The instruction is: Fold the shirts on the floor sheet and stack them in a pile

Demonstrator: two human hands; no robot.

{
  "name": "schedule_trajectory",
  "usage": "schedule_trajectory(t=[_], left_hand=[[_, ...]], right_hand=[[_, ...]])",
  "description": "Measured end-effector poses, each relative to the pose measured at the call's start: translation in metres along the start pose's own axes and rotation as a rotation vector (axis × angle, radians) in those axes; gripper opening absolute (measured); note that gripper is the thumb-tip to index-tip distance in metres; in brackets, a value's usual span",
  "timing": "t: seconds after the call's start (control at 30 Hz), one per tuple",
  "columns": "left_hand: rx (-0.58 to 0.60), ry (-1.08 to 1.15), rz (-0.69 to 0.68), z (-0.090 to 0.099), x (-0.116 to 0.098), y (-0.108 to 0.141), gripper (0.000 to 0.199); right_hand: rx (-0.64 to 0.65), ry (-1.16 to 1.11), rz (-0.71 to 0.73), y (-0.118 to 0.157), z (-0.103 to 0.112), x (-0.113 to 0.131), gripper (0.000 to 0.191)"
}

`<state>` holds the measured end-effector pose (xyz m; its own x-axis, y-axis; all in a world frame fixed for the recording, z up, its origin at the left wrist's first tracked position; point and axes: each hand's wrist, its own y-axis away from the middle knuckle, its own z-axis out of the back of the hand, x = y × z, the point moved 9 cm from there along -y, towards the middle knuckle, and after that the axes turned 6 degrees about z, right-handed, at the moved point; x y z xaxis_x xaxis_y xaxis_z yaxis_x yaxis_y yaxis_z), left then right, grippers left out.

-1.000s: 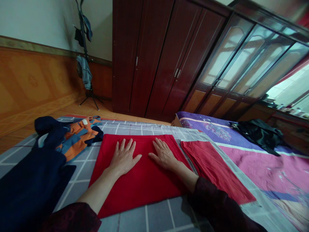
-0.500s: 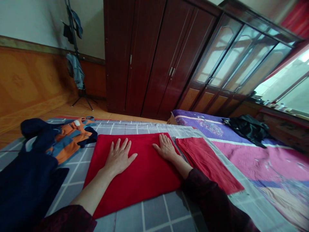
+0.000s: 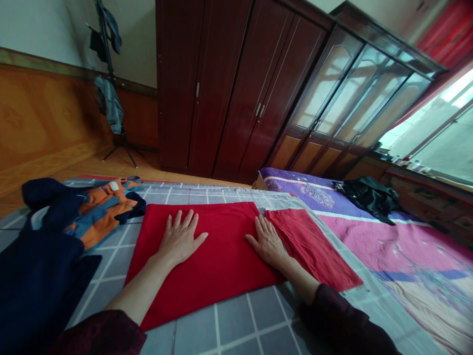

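Observation:
A folded red cloth [image 3: 214, 256] lies flat on the grey checked bedsheet [image 3: 195, 325]. My left hand [image 3: 182, 237] rests palm down on its left part, fingers spread. Toward the cloth's right edge, my right hand [image 3: 269, 241] lies flat with the thumb apart from the other fingers. Neither hand grips anything. Just right of my right hand is a second, lighter red cloth [image 3: 314, 249], slightly wrinkled.
Dark blue clothing [image 3: 33, 276] and an orange and blue garment [image 3: 105, 207] lie on the left. To the right, a purple and pink bedspread [image 3: 354, 222] bears a black garment [image 3: 369, 197]. A dark red wardrobe [image 3: 221, 98] and a coat stand [image 3: 110, 69] stand behind.
My right hand has slid right and toward me, to the red cloth's right edge. My left hand stays in about the same place on the cloth. The view has shifted slightly.

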<state>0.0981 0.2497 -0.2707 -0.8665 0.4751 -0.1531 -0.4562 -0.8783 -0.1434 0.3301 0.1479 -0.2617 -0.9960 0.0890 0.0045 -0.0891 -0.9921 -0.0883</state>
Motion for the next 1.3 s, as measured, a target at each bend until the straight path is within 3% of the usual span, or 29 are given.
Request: schedule_trajectory(t=[0.1,0.17,0.33,0.47,0.57,0.73,0.87,0.93,1.0,1.07,1.13,1.2,1.3], left_hand=[[-0.004,-0.013,0.005,0.000,0.000,0.000,0.073],[0.005,-0.021,0.009,-0.001,0.000,0.000,0.073],[0.019,-0.040,0.010,0.000,0.000,-0.001,0.073],[0.011,-0.039,0.014,0.000,0.000,-0.001,0.073],[0.001,-0.023,0.012,-0.002,0.001,-0.002,0.073],[0.004,0.000,0.008,-0.004,0.001,-0.002,0.075],[0.031,0.008,0.021,-0.003,0.002,-0.002,0.074],[0.039,0.011,0.020,-0.003,0.001,-0.002,0.075],[0.037,0.014,0.013,-0.002,0.000,-0.002,0.075],[0.030,0.012,0.011,-0.002,0.000,-0.002,0.074],[0.023,0.007,0.013,-0.003,0.000,-0.002,0.073],[0.019,0.004,0.014,-0.003,0.002,-0.002,0.072],[0.018,0.003,0.004,-0.002,0.003,-0.002,0.072]], right_hand=[[0.037,-0.053,0.125,-0.002,-0.002,0.028,0.081],[0.058,-0.078,0.091,-0.015,-0.004,0.030,0.082],[0.042,-0.086,-0.044,-0.064,-0.009,-0.003,0.078],[0.029,-0.081,-0.169,-0.081,-0.016,-0.033,0.085],[0.016,-0.073,-0.201,-0.082,-0.018,-0.033,0.087],[0.035,-0.076,-0.114,-0.088,-0.019,-0.024,0.079],[0.022,-0.074,-0.185,-0.093,-0.007,-0.031,0.080],[-0.020,-0.060,-0.204,-0.089,0.002,-0.016,0.079],[-0.058,-0.052,-0.147,-0.079,0.006,0.019,0.077],[-0.062,-0.070,0.041,-0.065,0.004,0.067,0.075],[-0.046,-0.120,0.332,-0.046,0.000,0.111,0.075],[-0.027,-0.133,0.395,-0.034,-0.003,0.113,0.078],[-0.016,-0.077,0.149,-0.030,-0.001,0.060,0.075]])
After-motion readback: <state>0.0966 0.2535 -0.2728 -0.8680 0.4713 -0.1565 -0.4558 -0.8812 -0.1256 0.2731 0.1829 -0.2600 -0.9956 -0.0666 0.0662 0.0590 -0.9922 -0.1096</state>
